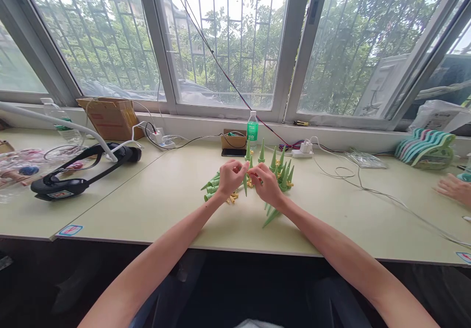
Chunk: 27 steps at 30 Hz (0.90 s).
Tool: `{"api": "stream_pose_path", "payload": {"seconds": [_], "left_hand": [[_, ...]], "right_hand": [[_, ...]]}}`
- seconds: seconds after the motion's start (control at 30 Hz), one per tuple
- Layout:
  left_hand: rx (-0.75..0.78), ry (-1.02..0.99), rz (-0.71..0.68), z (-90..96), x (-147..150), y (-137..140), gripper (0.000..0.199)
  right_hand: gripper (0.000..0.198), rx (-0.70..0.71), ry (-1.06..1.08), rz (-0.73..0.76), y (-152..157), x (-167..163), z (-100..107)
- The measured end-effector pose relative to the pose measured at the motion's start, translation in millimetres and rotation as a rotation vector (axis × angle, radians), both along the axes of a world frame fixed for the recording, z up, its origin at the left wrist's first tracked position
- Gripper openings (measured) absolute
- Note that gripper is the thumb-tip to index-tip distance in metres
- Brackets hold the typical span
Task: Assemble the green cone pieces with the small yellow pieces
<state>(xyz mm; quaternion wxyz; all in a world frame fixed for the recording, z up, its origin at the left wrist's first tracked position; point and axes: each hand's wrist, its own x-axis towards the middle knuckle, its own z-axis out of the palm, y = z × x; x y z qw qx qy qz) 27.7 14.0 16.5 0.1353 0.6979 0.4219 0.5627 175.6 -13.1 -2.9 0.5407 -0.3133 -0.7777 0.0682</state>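
Observation:
My left hand [231, 177] is closed in a pinch on a slim green cone [245, 186] whose point hangs downward. Thumb and fingers of my right hand [265, 183] are pressed together beside the cone's upper end; what they hold is hidden. Under and left of my left hand lie green cone-shaped pieces [212, 189], with small yellow pieces [232, 199] near the wrist. More green cones stand beyond my right hand and to its right [284, 177], some with yellow bits at their bases. Another cone [271, 218] lies below my right wrist.
A bottle with a green label [252, 127], a brown box [228, 141] and a dark phone [234, 152] stand or lie behind the cones. Left is a black headset [73, 180]. Cables [368, 190] cross the right side, near another person's hand [453, 188] and pastel hangers [427, 149].

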Motion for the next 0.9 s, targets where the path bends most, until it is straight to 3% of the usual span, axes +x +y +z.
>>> {"api": "stream_pose_path", "payload": {"seconds": [0.9], "left_hand": [[0.005, 0.041, -0.014, -0.8, -0.3, -1.1, 0.042]], "right_hand": [[0.017, -0.008, 0.019, 0.0, 0.1, 0.8, 0.2]]}}
